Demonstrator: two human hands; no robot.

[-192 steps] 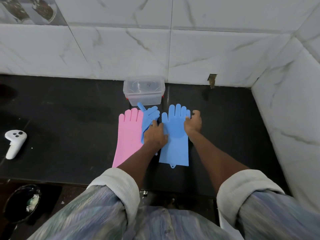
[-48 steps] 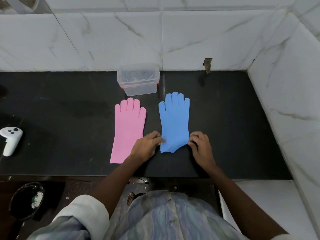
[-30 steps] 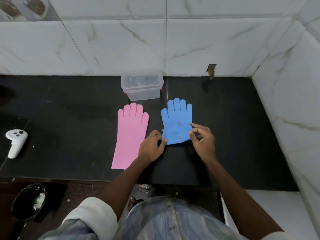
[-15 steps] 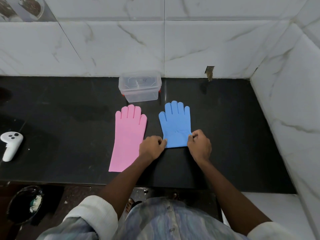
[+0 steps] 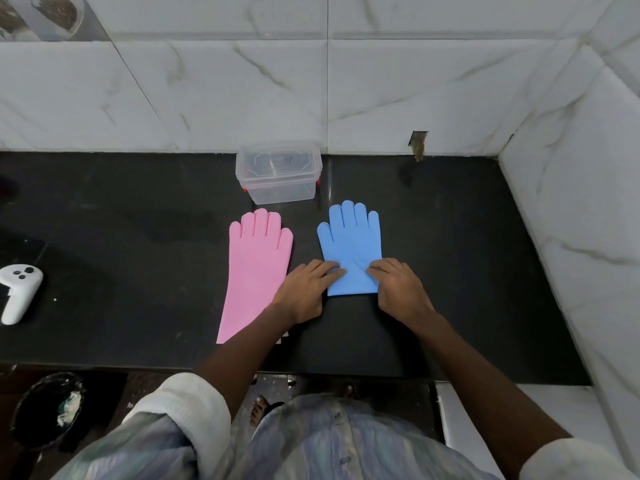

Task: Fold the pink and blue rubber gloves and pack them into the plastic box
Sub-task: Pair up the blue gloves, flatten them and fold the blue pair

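A white controller (image 5: 19, 292) lies on the black counter (image 5: 121, 254), far left. A bin (image 5: 46, 415) stands below.

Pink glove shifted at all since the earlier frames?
No. The pink glove lies flat in the same spot, fingertips just short of the plastic box; only the head camera shifted. Both hands work the blue glove.

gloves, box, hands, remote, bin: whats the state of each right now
blue glove: cuff end folded up, lying flat, shorter than the pink one
pink glove: unfolded, flat, full length
plastic box: lid on, looks empty
left hand: fingers pressing the blue glove's fold
right hand: fingers pressing the fold, other side
white controller: lying untouched on the counter
black bin: on the floor, scraps inside
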